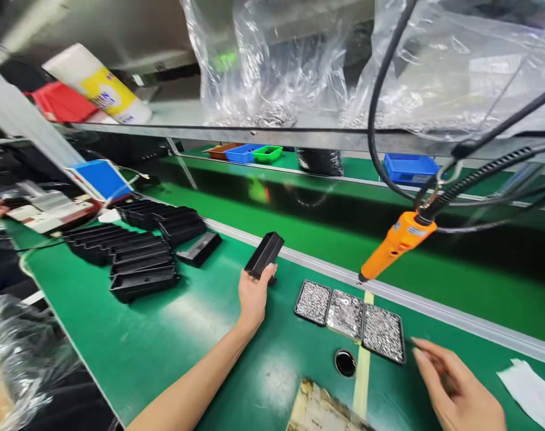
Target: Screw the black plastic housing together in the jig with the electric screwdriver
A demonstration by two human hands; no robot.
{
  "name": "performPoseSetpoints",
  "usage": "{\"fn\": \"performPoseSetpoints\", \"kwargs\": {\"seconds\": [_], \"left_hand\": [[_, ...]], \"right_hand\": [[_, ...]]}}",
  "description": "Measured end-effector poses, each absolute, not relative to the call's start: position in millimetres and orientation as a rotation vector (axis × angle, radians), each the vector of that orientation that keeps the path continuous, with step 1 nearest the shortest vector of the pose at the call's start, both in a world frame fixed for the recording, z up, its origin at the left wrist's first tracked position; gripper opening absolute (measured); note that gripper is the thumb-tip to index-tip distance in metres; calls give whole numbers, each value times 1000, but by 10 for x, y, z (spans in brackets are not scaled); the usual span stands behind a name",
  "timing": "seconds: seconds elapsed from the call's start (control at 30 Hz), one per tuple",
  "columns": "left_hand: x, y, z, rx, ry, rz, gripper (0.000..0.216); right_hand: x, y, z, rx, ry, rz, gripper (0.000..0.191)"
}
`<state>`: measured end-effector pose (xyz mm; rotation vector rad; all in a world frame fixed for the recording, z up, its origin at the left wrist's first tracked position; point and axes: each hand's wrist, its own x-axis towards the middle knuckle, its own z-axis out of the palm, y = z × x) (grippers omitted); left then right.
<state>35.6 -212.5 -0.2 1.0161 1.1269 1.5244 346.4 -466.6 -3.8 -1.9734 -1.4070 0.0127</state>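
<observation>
Black plastic housing [264,254], frame centre, pinched at its lower end by left hand [253,294] fingers.
Looks light, stiff, smooth; right hand [456,386] fingers loosely spread, empty, beside screw trays [350,315].

Bench mat [173,335] is showing green, housings [138,251] black, hanging screwdriver [396,242] orange, screw trays [351,314] glinting silver, bins [244,152] orange, blue, green.

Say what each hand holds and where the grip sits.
The left hand holds a black casing by its near end, fingers wrapped around it. The right hand holds nothing; its fingers reach toward the screw trays.
</observation>
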Motion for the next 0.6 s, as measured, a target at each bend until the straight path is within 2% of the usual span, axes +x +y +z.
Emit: {"fn": "performPoseSetpoints", "kwargs": {"seconds": [0.07,0.2,0.6], "left_hand": [[378,-2290,-53,960,1100,1528,58],[405,-2441,-104,917,1063,1546,54],[404,-2390,-141,959,1088,1558,47]], "right_hand": [[3462,-4594,18,-2001,-1502,17,44],[3377,-4389,94,-2081,-1596,-48,44],[3245,-4283,107,-2173,-1691,-133,32]]}}
